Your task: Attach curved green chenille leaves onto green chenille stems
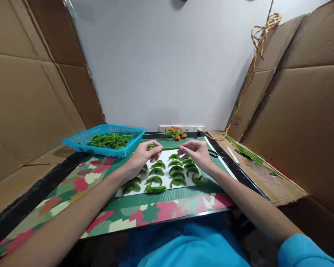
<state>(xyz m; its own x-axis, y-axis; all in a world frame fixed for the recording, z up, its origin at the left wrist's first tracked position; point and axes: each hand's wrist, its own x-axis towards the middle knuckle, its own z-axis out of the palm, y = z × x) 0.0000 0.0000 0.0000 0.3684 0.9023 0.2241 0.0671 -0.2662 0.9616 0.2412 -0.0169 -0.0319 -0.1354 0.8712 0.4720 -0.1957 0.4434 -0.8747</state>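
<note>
A green fuzzy pipe cleaner [170,148] is stretched level between my two hands, above a white sheet [167,177]. My left hand [144,156] pinches its left end between thumb and fingers. At the right end, my right hand [197,152] has it pinched in the fingertips. Below them, several curved green leaf-like pipe-cleaner pieces [177,174] lie in columns on the sheet. A straighter green bundle [155,189] rests near the sheet's front edge. Partly hidden beside my right hand are black-handled scissors [213,152].
A blue basket [125,151] of green pieces [111,141] stands at back left. Orange flowers [177,133] on a green stem lie by the wall sockets [164,128]. Long green stems [253,155] lie on cardboard at right. Cardboard walls [311,111] flank both sides.
</note>
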